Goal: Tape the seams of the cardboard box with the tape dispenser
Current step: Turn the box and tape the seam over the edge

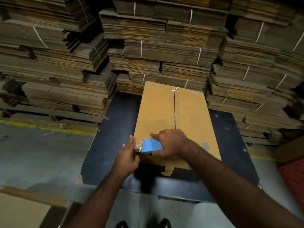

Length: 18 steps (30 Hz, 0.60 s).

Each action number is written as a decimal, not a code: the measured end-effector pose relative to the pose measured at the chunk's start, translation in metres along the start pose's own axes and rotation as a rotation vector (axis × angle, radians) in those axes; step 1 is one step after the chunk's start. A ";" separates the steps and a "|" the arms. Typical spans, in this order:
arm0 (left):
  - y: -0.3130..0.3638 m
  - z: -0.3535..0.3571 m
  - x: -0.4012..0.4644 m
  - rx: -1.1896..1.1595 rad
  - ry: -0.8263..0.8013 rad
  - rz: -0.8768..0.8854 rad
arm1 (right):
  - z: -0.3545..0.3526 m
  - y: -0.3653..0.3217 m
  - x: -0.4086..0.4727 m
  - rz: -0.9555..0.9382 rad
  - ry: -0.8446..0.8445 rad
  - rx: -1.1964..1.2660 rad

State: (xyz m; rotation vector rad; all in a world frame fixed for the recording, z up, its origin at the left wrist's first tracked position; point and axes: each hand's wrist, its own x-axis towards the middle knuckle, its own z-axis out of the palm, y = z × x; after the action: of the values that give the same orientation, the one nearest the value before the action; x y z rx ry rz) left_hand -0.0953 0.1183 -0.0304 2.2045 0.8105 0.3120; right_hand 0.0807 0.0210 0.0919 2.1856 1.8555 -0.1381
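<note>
A tall brown cardboard box lies on a dark blue table, its centre seam running away from me with clear tape at the far end. My right hand grips a blue tape dispenser at the box's near left corner. A short stretch of clear tape spans from the dispenser to the corner edge. My left hand lies flat against the box's left side at that corner, fingers on the tape. Brown tape strips hang off the near edge.
Tall stacks of bundled flat cardboard wall off the back and both sides. A yellow floor line runs at left. Another carton sits at the bottom left, something red at right. My shoes show below.
</note>
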 end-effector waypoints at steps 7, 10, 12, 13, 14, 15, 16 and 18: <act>0.014 0.021 0.000 0.271 0.167 0.108 | 0.007 0.009 -0.003 -0.059 0.082 0.067; 0.021 0.023 0.006 0.484 0.178 0.123 | 0.010 0.018 -0.004 -0.089 0.094 0.090; 0.021 0.024 0.009 0.614 0.197 0.139 | 0.010 0.025 -0.004 -0.106 0.085 0.089; 0.020 0.024 0.009 0.663 0.206 0.131 | 0.010 0.028 -0.004 -0.121 0.080 0.093; 0.019 0.023 0.008 0.701 0.219 0.116 | 0.011 0.031 -0.006 -0.135 0.076 0.101; 0.018 0.023 0.007 0.729 0.239 0.102 | 0.012 0.035 -0.009 -0.147 0.073 0.108; 0.020 0.022 0.006 0.752 0.257 0.086 | 0.014 0.040 -0.013 -0.161 0.069 0.112; 0.023 0.020 0.003 0.789 0.264 0.054 | 0.016 0.057 -0.022 -0.178 0.075 0.134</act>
State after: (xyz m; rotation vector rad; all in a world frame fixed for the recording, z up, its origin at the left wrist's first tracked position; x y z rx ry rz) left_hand -0.0731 0.0968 -0.0272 2.9624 1.1594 0.3539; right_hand 0.1339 -0.0125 0.0898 2.1337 2.1393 -0.2248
